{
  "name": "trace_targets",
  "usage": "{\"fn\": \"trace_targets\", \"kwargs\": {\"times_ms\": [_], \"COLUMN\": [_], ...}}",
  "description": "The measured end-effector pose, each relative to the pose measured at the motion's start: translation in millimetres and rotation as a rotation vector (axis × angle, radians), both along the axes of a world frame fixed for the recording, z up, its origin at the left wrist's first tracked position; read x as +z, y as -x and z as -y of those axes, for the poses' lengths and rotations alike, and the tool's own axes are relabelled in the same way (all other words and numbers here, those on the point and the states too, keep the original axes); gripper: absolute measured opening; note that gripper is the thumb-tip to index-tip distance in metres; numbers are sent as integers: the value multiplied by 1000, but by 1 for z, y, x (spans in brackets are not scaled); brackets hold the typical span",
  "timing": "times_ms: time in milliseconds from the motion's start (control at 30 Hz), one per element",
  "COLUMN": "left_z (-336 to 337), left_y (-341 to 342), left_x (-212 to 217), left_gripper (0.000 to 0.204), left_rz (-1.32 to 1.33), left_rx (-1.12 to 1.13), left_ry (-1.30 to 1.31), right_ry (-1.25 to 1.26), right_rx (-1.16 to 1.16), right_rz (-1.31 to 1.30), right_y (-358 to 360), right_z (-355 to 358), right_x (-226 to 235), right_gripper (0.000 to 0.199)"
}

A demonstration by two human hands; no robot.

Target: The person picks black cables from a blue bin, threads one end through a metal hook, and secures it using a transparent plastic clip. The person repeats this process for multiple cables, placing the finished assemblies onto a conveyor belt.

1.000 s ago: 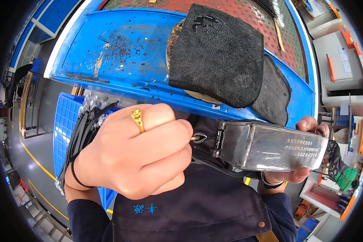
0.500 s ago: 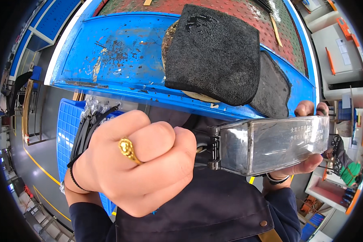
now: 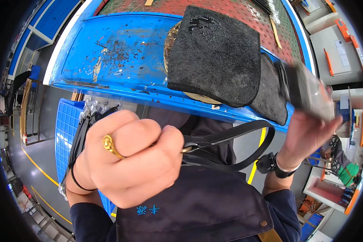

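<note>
My left hand (image 3: 129, 161), with a gold ring on one finger, is closed in a fist close to the camera around the end of a black strap (image 3: 230, 143) that loops out to the right. My right hand (image 3: 306, 129) is raised at the right and holds a clear, shiny bag-like piece (image 3: 306, 86), blurred by motion, near the blue table's edge. A black cloth (image 3: 218, 52) lies on the blue table (image 3: 121, 48) above both hands, over a round tan object.
A second dark cloth (image 3: 272, 92) lies under the first at the table's right corner. A blue plastic crate (image 3: 66, 129) with black straps stands at the lower left. Red matting (image 3: 246, 8) covers the table's far side. Shelving and orange bins are at the right.
My right hand has swung the shiny piece up and to the right, away from my left fist. The black strap now shows as a loop between the hands.
</note>
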State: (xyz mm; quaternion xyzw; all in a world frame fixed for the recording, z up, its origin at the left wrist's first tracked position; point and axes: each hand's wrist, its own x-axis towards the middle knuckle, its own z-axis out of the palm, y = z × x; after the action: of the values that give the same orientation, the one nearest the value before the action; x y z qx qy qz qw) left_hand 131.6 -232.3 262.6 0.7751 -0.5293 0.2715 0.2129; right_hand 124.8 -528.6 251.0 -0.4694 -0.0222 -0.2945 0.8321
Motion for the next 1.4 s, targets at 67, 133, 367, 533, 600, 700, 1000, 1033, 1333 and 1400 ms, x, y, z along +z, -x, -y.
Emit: {"fn": "trace_targets", "kwargs": {"times_ms": [67, 133, 367, 533, 600, 700, 1000, 1033, 1333, 1400], "left_z": [5, 1, -4, 7, 12, 19, 33, 35, 42, 41], "left_y": [-4, -1, 8, 6, 4, 1, 3, 3, 4, 4], "left_x": [-7, -6, -13, -16, -18, -25, -21, -22, -20, -20], "left_gripper": [16, 16, 18, 16, 16, 15, 23, 23, 19, 18], "left_rz": [26, -55, -183, -176, -150, -110, -105, -100, -78, -68], "left_rx": [24, 25, 23, -20, -27, -22, -29, -26, -14, -14], "left_ry": [119, 94, 31, 53, 57, 102, 71, 81, 71, 77], "right_ry": [-6, 137, 859, 1198, 1440, 1830, 1581, 1515, 1884, 1917], "right_rx": [376, 305, 88, -179, -327, -459, -389, -378, -38, -33], "right_rz": [66, -110, -260, -296, -235, -322, -88, -16, 438, 421], "right_y": [-17, -37, -70, -51, -32, -6, 31, 39, 45, 45], "right_z": [15, 11, -3, 23, 37, 43, 16, 6, -29, -30], "right_x": [-6, -12, -25, -29, -27, -33, 0, 0, -5, -3], "right_gripper": [49, 44, 62, 48, 34, 29, 44, 46, 52, 51]}}
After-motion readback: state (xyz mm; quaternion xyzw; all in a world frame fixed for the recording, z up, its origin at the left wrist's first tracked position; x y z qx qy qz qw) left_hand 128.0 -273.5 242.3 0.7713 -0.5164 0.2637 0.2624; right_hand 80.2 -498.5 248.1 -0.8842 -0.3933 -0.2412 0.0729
